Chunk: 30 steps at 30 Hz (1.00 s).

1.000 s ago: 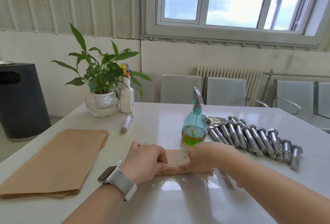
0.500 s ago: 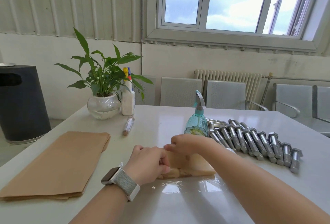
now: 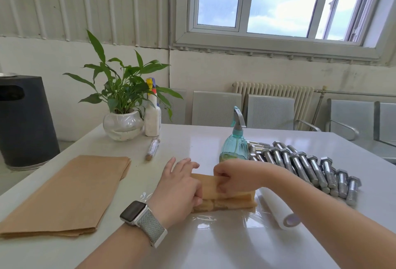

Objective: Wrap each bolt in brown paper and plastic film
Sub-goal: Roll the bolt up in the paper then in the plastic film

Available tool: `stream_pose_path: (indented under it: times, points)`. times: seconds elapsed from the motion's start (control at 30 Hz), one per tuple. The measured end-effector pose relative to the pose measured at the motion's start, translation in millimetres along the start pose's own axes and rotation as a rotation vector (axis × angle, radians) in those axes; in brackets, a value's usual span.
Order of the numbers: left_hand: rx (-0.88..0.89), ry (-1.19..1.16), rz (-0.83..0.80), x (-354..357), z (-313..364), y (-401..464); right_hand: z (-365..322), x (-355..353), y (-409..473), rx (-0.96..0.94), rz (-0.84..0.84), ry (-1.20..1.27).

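A brown paper bundle [image 3: 227, 201], folded around a hidden bolt, lies on a sheet of clear plastic film [image 3: 205, 219] at the table's near middle. My left hand [image 3: 179, 185] rests on the bundle's left end, fingers stretched out and the thumb against the paper. My right hand [image 3: 235, 175] pinches the paper's upper flap [image 3: 206, 180] and holds it over the bundle. A row of several bare steel bolts [image 3: 304, 168] lies to the right. One wrapped bolt [image 3: 152, 148] lies near the plant.
A stack of brown paper sheets [image 3: 70, 191] lies at the left. The film roll [image 3: 282, 211] sits under my right forearm. A teal spray bottle [image 3: 234, 144] stands just behind my hands. A potted plant [image 3: 123, 123] and a white bottle [image 3: 152, 118] stand at the far left.
My left hand has opened from a fist to stretched fingers. My right hand has lifted the paper flap and pulled it towards the left over the bundle.
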<state>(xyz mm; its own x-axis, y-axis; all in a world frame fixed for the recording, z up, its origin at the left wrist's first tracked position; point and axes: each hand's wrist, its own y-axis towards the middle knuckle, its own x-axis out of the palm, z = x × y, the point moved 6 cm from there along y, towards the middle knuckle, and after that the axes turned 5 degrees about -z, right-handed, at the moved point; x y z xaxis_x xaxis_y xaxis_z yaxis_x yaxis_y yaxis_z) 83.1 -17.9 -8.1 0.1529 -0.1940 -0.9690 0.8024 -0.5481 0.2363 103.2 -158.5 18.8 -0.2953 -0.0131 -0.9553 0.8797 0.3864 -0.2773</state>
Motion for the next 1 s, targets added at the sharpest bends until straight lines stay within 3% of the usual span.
stream_pose_path:
  times: [0.3, 0.6, 0.77, 0.87, 1.0]
  points:
    - [0.02, 0.036, -0.015, -5, 4, 0, -12, 19, -18, -0.034, 0.243, -0.012]
    - [0.046, 0.115, 0.018, -8, 8, -3, -15, 26, -15, 0.049, 0.237, -0.061]
    - [0.156, 0.099, 0.022, -12, 3, -13, -18, 25, -17, 0.068, 0.253, -0.101]
    - [0.2, -0.034, 0.013, -20, -1, -20, -20, 28, -22, 0.062, 0.307, -0.161]
    - [0.103, -0.233, -0.042, -26, -5, -15, -27, 33, -29, 0.002, 0.392, -0.257]
